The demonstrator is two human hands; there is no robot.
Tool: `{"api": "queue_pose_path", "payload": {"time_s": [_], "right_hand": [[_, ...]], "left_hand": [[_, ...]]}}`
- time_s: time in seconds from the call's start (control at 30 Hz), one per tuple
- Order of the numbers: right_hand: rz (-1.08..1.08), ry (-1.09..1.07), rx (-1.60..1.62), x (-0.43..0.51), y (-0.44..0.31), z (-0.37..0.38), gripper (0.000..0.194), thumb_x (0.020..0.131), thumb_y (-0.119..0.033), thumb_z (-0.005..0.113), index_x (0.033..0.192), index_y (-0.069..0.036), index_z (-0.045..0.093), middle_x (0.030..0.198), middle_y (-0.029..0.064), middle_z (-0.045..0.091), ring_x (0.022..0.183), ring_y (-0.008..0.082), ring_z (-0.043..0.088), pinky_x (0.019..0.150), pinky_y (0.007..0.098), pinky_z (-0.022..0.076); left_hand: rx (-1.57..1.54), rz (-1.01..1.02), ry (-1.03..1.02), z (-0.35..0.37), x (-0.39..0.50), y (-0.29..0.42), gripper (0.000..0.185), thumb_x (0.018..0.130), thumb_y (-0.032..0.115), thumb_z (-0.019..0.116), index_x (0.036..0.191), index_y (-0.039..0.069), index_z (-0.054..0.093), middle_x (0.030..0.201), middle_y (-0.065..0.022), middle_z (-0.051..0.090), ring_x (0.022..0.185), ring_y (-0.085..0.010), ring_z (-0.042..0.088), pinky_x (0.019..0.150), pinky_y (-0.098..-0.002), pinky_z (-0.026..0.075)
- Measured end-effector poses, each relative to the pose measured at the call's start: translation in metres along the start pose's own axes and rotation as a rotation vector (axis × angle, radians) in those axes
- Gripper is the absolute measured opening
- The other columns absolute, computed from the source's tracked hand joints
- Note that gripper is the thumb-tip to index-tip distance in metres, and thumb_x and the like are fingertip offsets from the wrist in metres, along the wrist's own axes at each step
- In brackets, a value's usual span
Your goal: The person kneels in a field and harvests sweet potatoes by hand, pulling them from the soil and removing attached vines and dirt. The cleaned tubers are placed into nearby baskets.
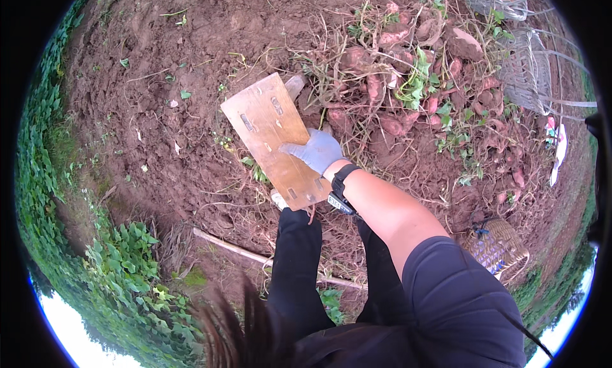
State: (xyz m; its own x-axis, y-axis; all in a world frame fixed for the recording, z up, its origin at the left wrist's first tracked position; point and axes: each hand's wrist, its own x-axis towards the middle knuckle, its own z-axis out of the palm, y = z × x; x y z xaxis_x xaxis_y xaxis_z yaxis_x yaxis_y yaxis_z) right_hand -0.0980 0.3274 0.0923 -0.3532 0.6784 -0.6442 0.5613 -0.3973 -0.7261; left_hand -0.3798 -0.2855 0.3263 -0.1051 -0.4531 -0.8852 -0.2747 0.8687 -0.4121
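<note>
My right hand (319, 150), in a grey work glove, grips the right edge of a small wooden stool (262, 117) with its thumb over the seat. The seat lies at a slant before my legs and has several slots with joint ends showing. One stool leg (295, 86) sticks out beyond its far right edge. Just past the hand spreads a heap of reddish sweet potatoes (393, 124), soil-caked and tangled with roots and vines. A black wrist strap (342, 177) with a small device sits on my right wrist. My left hand is out of view.
Woven baskets (525, 74) with strap handles stand at the upper right. A smaller wicker basket (497, 246) lies at the lower right. Behind my feet a long wooden pole (234, 246) crosses the soil. Leafy green vines (126, 253) border the left side.
</note>
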Motion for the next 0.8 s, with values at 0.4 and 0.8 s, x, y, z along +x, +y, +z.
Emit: {"api": "queue_pose_path", "payload": {"time_s": [0.4,0.8], "right_hand": [[0.179,-0.102,-0.298,0.054,-0.015,-0.056,0.087,0.072,-0.071,0.075,0.125,-0.002,0.066,0.110,0.0217,0.073,0.103,0.0347,0.070,0.089,0.0403,0.0533],[-0.626,0.400,-0.757,0.045,-0.029,0.005,0.080,0.081,-0.064,0.064,0.144,-0.015,0.056,0.153,0.0207,0.041,0.147,0.0411,0.027,0.120,0.0661,0.0090]], "left_hand": [[-0.009,0.068,-0.022,0.000,0.033,0.036,0.022,0.085,0.011,0.063,0.103,0.001,0.071,0.085,-0.0099,0.073,0.068,-0.0223,0.069,0.063,-0.0347,0.056],[-0.055,0.233,0.033,0.001,0.019,0.060,0.013,0.083,0.005,0.064,0.094,0.002,0.070,0.080,-0.0086,0.071,0.067,-0.0225,0.067,0.062,-0.0335,0.055]]}}
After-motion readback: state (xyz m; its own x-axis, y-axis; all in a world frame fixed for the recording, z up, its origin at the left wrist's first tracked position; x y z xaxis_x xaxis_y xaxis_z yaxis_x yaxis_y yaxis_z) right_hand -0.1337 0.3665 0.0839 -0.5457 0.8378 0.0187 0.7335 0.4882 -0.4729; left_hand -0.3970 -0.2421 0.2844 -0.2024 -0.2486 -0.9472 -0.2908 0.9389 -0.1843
